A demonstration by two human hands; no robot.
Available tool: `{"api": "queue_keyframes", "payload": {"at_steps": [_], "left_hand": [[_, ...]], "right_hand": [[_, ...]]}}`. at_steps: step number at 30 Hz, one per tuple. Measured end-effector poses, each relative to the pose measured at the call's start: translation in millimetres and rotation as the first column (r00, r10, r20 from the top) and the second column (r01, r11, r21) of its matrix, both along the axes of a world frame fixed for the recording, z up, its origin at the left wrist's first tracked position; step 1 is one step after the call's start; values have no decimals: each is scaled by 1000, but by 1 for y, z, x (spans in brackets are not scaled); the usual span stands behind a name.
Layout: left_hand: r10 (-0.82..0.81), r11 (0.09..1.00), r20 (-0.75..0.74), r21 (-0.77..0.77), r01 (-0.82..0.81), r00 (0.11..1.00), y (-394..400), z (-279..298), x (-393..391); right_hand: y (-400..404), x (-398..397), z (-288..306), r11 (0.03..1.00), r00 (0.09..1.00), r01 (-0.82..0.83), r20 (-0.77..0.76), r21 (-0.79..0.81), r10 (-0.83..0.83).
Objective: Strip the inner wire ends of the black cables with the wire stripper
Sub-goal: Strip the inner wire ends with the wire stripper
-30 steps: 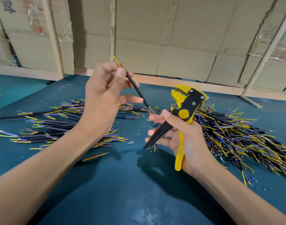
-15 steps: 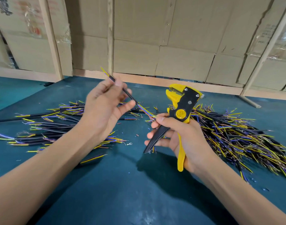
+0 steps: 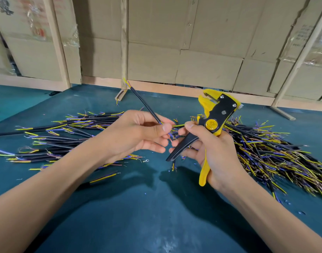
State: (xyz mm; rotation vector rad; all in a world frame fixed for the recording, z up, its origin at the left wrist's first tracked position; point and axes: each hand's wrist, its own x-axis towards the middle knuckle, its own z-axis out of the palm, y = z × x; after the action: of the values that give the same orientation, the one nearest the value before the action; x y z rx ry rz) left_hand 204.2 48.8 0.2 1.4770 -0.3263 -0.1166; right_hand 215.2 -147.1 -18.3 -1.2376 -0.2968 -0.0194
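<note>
Back wall is stacked cardboard boxes (image 3: pixel 202 52), beige, some wrapped in clear plastic film (image 3: pixel 69 39). Bare wooden frame posts (image 3: pixel 124 42) stand in front, with a wooden base rail (image 3: pixel 165 87) along the bottom. Work surface is a dark teal mat (image 3: pixel 138 216), lightly scuffed, with soft shadows. Lighting is even and diffuse.

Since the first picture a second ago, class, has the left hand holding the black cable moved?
Yes. The left hand has dropped from against the cardboard wall and shifted right toward the wire stripper.

Black cable (image 3: pixel 146 104), yellow and purple inner wires; yellow-black wire stripper (image 3: pixel 214 121); teal table (image 3: pixel 138 207); tan cardboard boxes (image 3: pixel 202 52).
</note>
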Motion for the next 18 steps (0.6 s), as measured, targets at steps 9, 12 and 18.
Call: {"api": "queue_keyframes", "payload": {"at_steps": [9,12,18], "left_hand": [[120,973,62,-205,-105,991,-4,2,0],[191,950,75,-265,-165,979,-4,2,0],[239,921,69,-333,-203,969,-5,3,0]], "right_hand": [[2,-5,-1,991,988,-130,-78,27,132],[4,-9,-5,972,971,-232,-67,-33,230],[7,-16,-5,934,938,-346,-63,-93,341]]}}
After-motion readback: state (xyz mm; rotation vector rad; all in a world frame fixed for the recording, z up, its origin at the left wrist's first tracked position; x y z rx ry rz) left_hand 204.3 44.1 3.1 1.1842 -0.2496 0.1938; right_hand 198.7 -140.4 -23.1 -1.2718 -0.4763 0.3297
